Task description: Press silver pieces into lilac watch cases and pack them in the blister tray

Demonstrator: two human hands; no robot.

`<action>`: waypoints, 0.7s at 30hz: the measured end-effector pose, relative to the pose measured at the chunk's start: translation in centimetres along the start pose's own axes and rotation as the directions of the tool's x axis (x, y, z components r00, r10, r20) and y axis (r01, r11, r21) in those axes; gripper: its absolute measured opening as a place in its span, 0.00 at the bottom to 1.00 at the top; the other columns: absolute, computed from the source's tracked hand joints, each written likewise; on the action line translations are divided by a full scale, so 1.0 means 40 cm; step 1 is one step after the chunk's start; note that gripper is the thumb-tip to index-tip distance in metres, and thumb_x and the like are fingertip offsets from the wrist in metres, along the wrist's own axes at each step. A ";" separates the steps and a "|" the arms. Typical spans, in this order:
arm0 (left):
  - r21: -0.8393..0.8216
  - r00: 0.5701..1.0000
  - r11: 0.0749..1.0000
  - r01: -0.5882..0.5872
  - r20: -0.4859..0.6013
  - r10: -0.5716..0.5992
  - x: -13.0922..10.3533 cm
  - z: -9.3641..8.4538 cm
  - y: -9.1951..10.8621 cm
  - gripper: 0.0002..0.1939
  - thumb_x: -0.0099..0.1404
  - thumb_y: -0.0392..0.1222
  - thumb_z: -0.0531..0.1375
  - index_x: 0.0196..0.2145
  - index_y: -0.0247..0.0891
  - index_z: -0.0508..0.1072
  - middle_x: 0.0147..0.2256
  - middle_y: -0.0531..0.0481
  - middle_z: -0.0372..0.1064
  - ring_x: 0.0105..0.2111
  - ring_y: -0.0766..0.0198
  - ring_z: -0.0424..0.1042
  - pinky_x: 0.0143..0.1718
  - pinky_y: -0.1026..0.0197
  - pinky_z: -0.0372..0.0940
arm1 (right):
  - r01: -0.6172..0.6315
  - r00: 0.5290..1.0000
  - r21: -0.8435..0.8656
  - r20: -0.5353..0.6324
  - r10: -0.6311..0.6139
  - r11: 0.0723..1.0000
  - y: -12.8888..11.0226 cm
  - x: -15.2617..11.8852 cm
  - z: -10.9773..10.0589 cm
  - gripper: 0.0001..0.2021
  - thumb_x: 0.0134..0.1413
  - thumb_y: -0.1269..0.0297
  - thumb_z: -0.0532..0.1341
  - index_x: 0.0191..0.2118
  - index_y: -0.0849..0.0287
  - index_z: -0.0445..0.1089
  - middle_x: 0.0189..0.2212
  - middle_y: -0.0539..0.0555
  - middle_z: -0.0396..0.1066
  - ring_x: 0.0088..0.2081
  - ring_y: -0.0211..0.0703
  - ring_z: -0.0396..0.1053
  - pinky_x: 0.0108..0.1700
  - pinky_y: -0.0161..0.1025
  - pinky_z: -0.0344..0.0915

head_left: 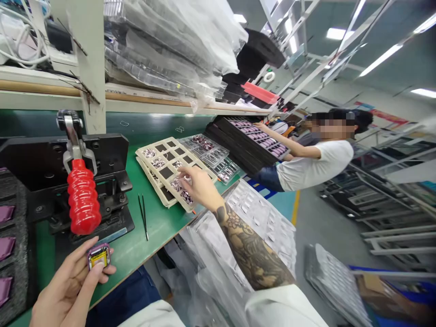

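Note:
My left hand point(73, 281), at the lower left, holds a small square device point(98, 257) with a purple rim and a yellow part inside, the thumb pressed on it. My right hand point(199, 184) reaches over a beige compartment tray point(158, 181), its thumb and fingers bent together above small shiny parts point(175, 183). Whether anything is between those fingertips is too small to tell. Black tweezers point(143, 218) lie on the green table point(131, 247) between the tray and a black clamp fixture point(117, 186) with a red handle point(83, 197).
Clear plastic trays point(218, 156) and a black stack of trays point(235, 147) stand beyond the beige tray. A person point(313, 159) in a white shirt touches that stack. Purple pieces point(7, 249) sit in dark foam at the left edge. Bagged trays point(170, 50) fill the shelf above.

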State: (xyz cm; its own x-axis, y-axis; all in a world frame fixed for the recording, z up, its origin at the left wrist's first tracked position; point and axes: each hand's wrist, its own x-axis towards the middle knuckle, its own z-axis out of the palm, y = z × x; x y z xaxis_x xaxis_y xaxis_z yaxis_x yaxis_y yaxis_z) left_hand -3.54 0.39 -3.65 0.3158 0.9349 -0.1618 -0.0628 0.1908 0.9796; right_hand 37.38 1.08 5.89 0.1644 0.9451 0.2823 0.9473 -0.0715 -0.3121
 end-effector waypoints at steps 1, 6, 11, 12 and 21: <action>0.003 1.000 1.000 -0.007 0.006 0.007 0.002 -0.003 -0.003 0.39 0.65 0.53 0.78 0.69 0.40 0.75 0.52 0.39 0.86 0.41 0.46 0.90 0.45 0.54 0.87 | -0.016 1.000 0.019 0.021 0.016 1.000 0.012 0.016 0.005 0.14 0.63 0.74 0.68 0.53 0.56 0.76 0.41 0.53 0.82 0.44 0.48 0.76 0.51 0.44 0.69; 0.009 0.999 0.999 -0.047 0.008 0.047 -0.001 0.009 0.003 0.36 0.69 0.53 0.75 0.69 0.41 0.72 0.51 0.39 0.87 0.41 0.47 0.90 0.44 0.55 0.87 | -0.004 1.000 0.065 0.014 0.003 0.998 0.008 0.045 0.027 0.09 0.60 0.76 0.66 0.44 0.56 0.76 0.31 0.48 0.76 0.35 0.41 0.72 0.43 0.39 0.66; 0.014 0.997 0.998 -0.053 -0.060 0.054 -0.014 0.039 0.032 0.22 0.73 0.53 0.72 0.57 0.41 0.75 0.52 0.40 0.85 0.40 0.52 0.87 0.41 0.57 0.84 | -0.036 0.981 0.178 -0.182 0.069 0.983 -0.038 -0.004 -0.005 0.07 0.72 0.65 0.62 0.46 0.57 0.78 0.34 0.52 0.78 0.34 0.43 0.72 0.42 0.41 0.68; 0.020 0.997 0.998 -0.056 -0.060 0.057 -0.016 0.042 0.038 0.19 0.75 0.53 0.70 0.56 0.42 0.75 0.51 0.42 0.85 0.40 0.55 0.86 0.41 0.58 0.82 | -0.024 0.967 0.240 -0.241 0.083 0.971 -0.055 -0.020 -0.004 0.07 0.72 0.62 0.64 0.46 0.57 0.79 0.36 0.52 0.80 0.34 0.42 0.73 0.42 0.41 0.69; 0.409 0.948 0.862 -0.300 0.230 0.220 -0.004 0.038 0.081 0.09 0.83 0.47 0.62 0.51 0.46 0.82 0.38 0.52 0.72 0.34 0.64 0.67 0.36 0.62 0.62 | 0.313 0.938 0.576 -0.314 -0.149 0.755 -0.330 -0.143 0.149 0.05 0.68 0.70 0.72 0.38 0.53 0.81 0.29 0.49 0.80 0.28 0.40 0.75 0.34 0.39 0.71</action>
State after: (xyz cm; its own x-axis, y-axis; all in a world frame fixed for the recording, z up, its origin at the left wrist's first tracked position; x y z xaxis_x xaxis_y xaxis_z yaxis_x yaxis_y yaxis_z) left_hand -2.35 0.41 -0.25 0.5035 0.8593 0.0898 0.2387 -0.2383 0.9414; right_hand 22.27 -1.48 2.97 0.0995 0.7965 0.5964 0.6089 0.4253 -0.6696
